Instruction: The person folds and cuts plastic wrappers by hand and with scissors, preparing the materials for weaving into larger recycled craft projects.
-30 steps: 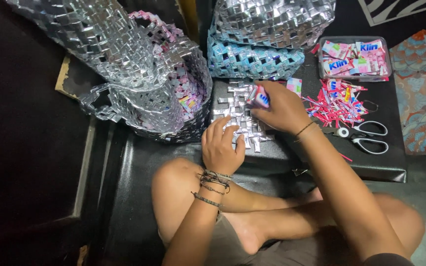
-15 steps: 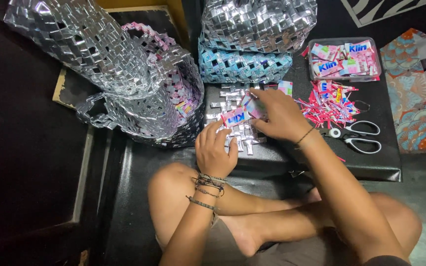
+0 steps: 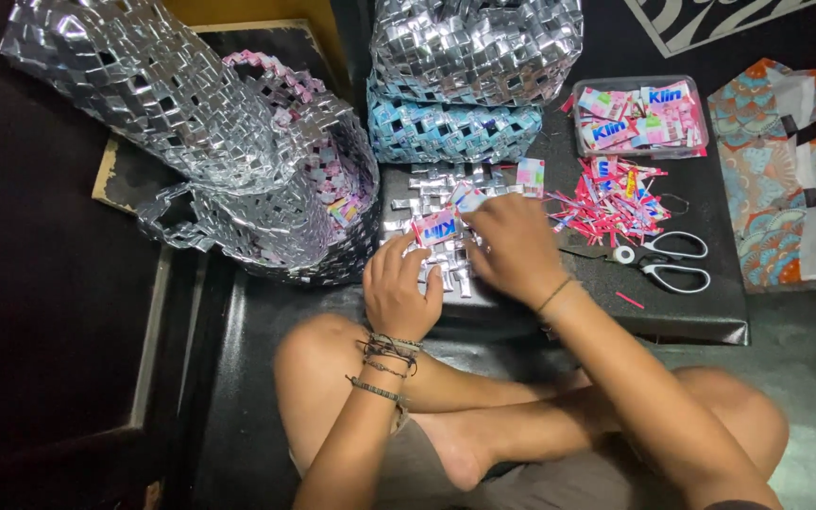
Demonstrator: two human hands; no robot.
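A flat woven panel of silver foil strips point(image 3: 432, 203) lies on a low black table point(image 3: 701, 316) in front of my crossed legs. My left hand point(image 3: 399, 293) presses down on the panel's near edge, fingers bent, bracelets on the wrist. My right hand point(image 3: 512, 247) rests over the panel's right side and pinches a folded pink and white wrapper strip point(image 3: 438, 227) that lies across the weave. Its fingertips are hidden under the hand.
Woven silver baskets point(image 3: 238, 161) stand at the left, silver and blue woven bags point(image 3: 469, 85) behind the panel. A clear tray of wrappers point(image 3: 639, 118), a heap of pink cuttings point(image 3: 611, 198) and white-handled scissors point(image 3: 663, 264) sit at the right, patterned cloth point(image 3: 776, 179) beyond.
My right hand has slid left and nearer across the panel, bringing the pink wrapper strip onto the weave. The left hand has stayed on the near edge.
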